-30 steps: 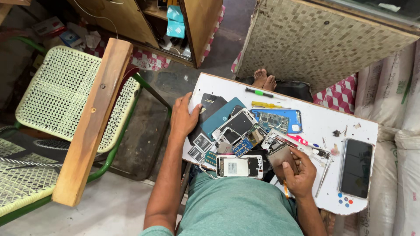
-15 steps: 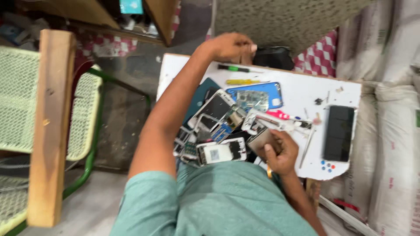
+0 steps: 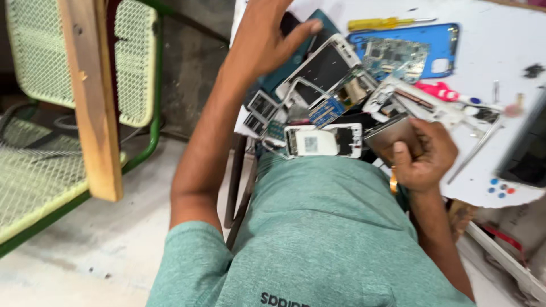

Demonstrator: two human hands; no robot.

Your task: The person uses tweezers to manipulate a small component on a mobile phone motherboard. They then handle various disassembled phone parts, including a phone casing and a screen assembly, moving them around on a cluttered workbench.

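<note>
My right hand [image 3: 424, 154] is closed around a flat grey-brown phone part [image 3: 391, 132] at the near edge of a white board [image 3: 500, 51]. My left hand [image 3: 266, 41] hovers with fingers spread over a dark teal phone case [image 3: 296, 65] at the board's left side. It may be touching the case. Between the hands lies a pile of opened phones and frames [image 3: 327, 85], with a white phone frame [image 3: 323, 141] nearest my body. A blue back cover carrying a circuit board [image 3: 406, 52] lies beyond the pile.
A yellow screwdriver [image 3: 387, 23], a pink tool [image 3: 441, 91] and thin metal tools [image 3: 475, 150] lie on the board. A black phone [image 3: 526, 148] sits at the right edge. A green mesh chair [image 3: 34, 62] with a wooden plank [image 3: 91, 96] leaning on it stands on the left.
My left hand has come back from the board's far edge to the teal case beside the pile. My right hand keeps its grip on the grey-brown part. The view has dropped closer.
</note>
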